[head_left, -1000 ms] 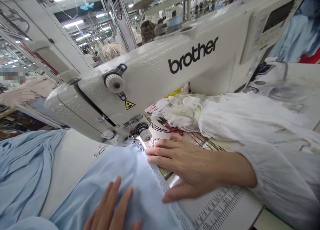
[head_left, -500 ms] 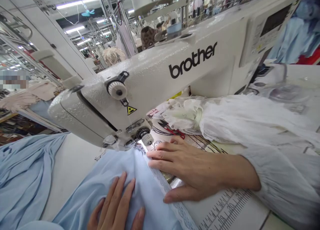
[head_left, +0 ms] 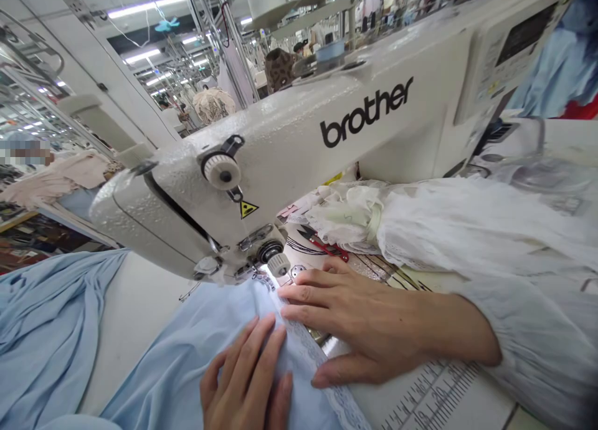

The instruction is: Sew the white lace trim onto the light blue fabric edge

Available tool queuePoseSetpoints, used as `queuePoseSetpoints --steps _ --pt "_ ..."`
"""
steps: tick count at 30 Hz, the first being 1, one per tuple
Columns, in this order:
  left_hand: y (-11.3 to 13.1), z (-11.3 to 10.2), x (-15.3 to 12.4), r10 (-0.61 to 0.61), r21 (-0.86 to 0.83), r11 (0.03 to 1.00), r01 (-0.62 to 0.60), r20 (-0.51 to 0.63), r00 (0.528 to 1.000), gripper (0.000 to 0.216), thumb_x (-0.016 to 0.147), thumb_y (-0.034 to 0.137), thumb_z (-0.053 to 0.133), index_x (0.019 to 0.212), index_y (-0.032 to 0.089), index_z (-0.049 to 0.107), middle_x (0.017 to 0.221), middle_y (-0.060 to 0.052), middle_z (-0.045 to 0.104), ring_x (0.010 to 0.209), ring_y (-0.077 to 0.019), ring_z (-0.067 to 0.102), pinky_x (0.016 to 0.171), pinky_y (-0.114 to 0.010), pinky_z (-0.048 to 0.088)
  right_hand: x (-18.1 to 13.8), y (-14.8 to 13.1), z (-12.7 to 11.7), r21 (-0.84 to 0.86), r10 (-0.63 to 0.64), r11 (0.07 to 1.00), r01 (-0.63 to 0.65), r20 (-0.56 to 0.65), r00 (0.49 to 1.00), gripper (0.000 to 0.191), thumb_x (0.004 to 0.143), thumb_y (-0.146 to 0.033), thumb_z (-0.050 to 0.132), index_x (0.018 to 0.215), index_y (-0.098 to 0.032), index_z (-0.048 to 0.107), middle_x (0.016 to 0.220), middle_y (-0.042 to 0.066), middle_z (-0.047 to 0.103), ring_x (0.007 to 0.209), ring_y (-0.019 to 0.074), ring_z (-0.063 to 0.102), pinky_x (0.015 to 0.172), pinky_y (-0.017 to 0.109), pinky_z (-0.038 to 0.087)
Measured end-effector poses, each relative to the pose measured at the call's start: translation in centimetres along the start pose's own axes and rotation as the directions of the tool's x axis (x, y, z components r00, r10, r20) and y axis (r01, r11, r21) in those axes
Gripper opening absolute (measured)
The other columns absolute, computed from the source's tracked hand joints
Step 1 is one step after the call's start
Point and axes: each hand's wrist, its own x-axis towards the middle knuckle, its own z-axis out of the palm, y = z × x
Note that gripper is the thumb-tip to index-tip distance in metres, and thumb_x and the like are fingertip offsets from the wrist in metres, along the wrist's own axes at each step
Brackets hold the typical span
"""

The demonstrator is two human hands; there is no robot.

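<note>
A white Brother sewing machine [head_left: 299,149] reaches across the view, its needle area low in the middle. Light blue fabric [head_left: 196,349] with a white lace strip [head_left: 311,349] along its edge runs under the presser foot. My left hand [head_left: 250,380] lies flat on the blue fabric, fingers together and stretched toward the needle. My right hand [head_left: 359,324] rests flat on the lace edge just right of the needle, fingers extended, thumb near a printed ruler [head_left: 434,399].
A bundle of white lace fabric [head_left: 443,224] lies behind my right arm. Red-handled snips [head_left: 324,243] sit on the machine bed. More blue fabric [head_left: 42,330] is heaped at the left. Other workstations and hanging lights fill the background.
My left hand has slid forward and to the right over the blue fabric, closer to the needle and the right hand. The right hand has stayed almost still.
</note>
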Motion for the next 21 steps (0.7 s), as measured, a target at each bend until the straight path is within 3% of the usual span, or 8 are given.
queuePoseSetpoints --steps 8,14,19,21 --pt "-0.9 0.5 0.1 -0.023 -0.005 1.000 0.024 0.015 1.000 0.035 0.099 0.028 0.044 0.133 0.028 0.055 0.132 -0.004 0.069 0.123 -0.0173 0.061 0.104 -0.034 0.031 0.5 0.0 -0.2 0.018 0.004 1.000 -0.004 0.024 1.000 0.057 0.100 -0.048 0.054 0.143 -0.010 0.050 0.145 0.016 0.056 0.131 0.0296 0.049 0.107 0.046 0.035" --pt "-2.9 0.0 1.3 0.118 0.065 0.990 -0.126 0.120 0.986 0.043 0.095 0.027 0.051 0.138 0.024 0.052 0.139 -0.003 0.064 0.126 -0.0172 0.059 0.102 -0.031 0.035 0.7 0.0 -0.1 0.024 -0.001 1.000 0.001 0.016 1.000 0.057 0.102 -0.050 0.049 0.143 -0.011 0.049 0.144 0.016 0.056 0.129 0.0293 0.050 0.107 0.044 0.034" --pt "-3.2 -0.4 1.8 0.143 0.085 0.985 -0.153 0.113 0.983 0.037 0.095 0.025 0.051 0.132 0.021 0.055 0.137 -0.007 0.064 0.125 -0.0180 0.059 0.099 -0.033 0.037 0.6 0.1 -0.1 0.007 0.005 1.000 -0.005 0.010 1.000 0.057 0.103 -0.051 0.046 0.143 -0.011 0.049 0.144 0.016 0.057 0.128 0.0292 0.050 0.105 0.043 0.034" --pt "-2.5 -0.5 1.1 0.124 0.145 0.981 -0.130 0.052 0.991 0.036 0.094 0.027 0.053 0.129 0.021 0.057 0.132 -0.009 0.068 0.120 -0.0207 0.062 0.093 -0.034 0.040 0.5 0.1 -0.1 0.000 0.004 1.000 -0.004 0.005 1.000 0.056 0.102 -0.051 0.047 0.142 -0.011 0.050 0.146 0.016 0.055 0.127 0.0289 0.050 0.103 0.043 0.036"
